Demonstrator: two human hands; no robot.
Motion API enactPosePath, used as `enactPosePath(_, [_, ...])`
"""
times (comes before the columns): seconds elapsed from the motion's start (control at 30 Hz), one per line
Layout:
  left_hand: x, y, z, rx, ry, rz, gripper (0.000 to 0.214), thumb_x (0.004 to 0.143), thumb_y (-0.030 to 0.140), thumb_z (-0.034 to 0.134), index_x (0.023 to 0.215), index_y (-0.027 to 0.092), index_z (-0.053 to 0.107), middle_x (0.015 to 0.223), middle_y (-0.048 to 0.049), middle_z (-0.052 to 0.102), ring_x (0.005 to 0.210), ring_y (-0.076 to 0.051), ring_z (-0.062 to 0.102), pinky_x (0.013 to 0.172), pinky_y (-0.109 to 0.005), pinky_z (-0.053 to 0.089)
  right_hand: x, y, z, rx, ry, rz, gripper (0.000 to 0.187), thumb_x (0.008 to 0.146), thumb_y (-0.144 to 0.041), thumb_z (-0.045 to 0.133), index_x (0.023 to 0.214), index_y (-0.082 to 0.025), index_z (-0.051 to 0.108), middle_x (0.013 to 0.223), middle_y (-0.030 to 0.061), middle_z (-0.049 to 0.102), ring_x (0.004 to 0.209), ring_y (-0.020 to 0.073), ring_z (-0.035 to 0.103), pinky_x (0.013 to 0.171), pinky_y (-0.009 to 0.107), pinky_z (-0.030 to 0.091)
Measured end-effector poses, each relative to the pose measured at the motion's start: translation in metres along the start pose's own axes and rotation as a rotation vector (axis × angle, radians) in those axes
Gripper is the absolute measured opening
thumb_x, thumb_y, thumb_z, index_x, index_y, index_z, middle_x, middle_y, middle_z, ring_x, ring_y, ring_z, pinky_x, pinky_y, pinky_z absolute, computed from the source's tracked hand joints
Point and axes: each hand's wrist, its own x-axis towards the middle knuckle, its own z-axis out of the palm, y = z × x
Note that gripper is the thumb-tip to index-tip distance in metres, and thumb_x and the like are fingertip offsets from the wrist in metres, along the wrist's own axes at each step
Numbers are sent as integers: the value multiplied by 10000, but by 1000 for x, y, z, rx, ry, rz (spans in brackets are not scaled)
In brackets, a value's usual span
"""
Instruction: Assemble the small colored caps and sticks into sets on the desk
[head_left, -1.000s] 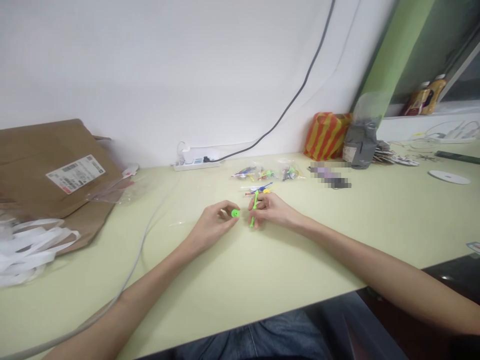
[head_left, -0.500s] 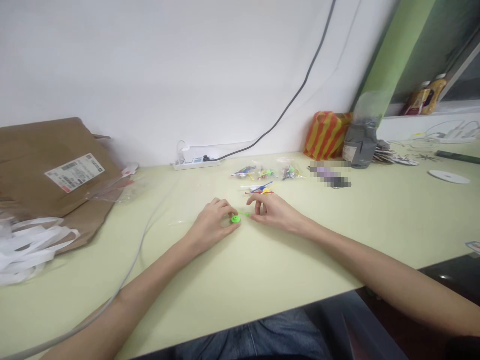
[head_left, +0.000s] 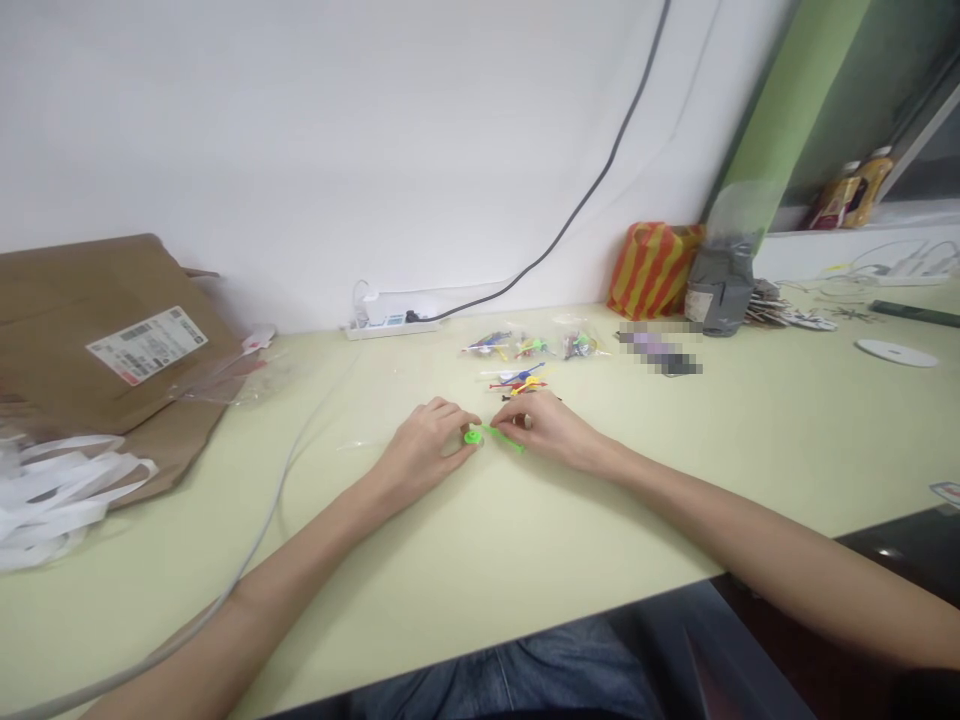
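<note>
Half-closed, the left hand (head_left: 424,448) grips a green plastic disc (head_left: 472,436), while the half-closed right hand (head_left: 544,430) pinches its green stick (head_left: 504,437), both held low over the surface (head_left: 600,500).

Your left hand (head_left: 424,450) curls around a green plastic disc (head_left: 472,436) on the counter (head_left: 600,520). Your right hand (head_left: 544,430) pinches a green plastic rod (head_left: 504,438), which runs from the disc to under your fingers. Just beyond both hands: loose colored plastic pieces (head_left: 516,382). Farther back, small clear bags of parts (head_left: 577,345), with a white power strip (head_left: 390,328) against the wall. Brown cardboard (head_left: 97,340) lies far left.
</note>
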Motion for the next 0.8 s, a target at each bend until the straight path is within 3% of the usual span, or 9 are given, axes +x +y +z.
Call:
enactPosePath(0.3, [-1,0,0,7,-9,-12,302,911,265,580,1213,253,592,1063,-24,694,1073,-229,580,908,-384,449,-1,0,1,78,39,-7,180,910,-180,579,1048,-176,695,905,37,723,792,140,651,664,230,442])
enactPosePath(0.4, [-1,0,1,8,1,-18,305,912,278,585,1216,248,584,1035,-20,692,1074,-229,577,908,-384,444,0,4,2,-13,46,-11,108,875,-182,635,957,-165,703,888,37,704,793,145,630,701,246,437])
enactPosePath(0.63, [0,2,-1,4,17,-24,71,895,279,588,932,219,594,938,-17,669,945,-215,578,834,-369,442,3,5,5,-134,30,10,97,838,-112,635,841,-163,717,835,37,661,774,146,588,719,258,408])
enactPosePath(0.8, [0,1,-3,-7,41,-85,85,881,302,604,881,220,584,869,-13,654,901,-215,562,795,-363,440,5,3,7,-209,62,68,117,869,-127,597,850,-170,704,838,41,668,783,154,588,730,266,395])
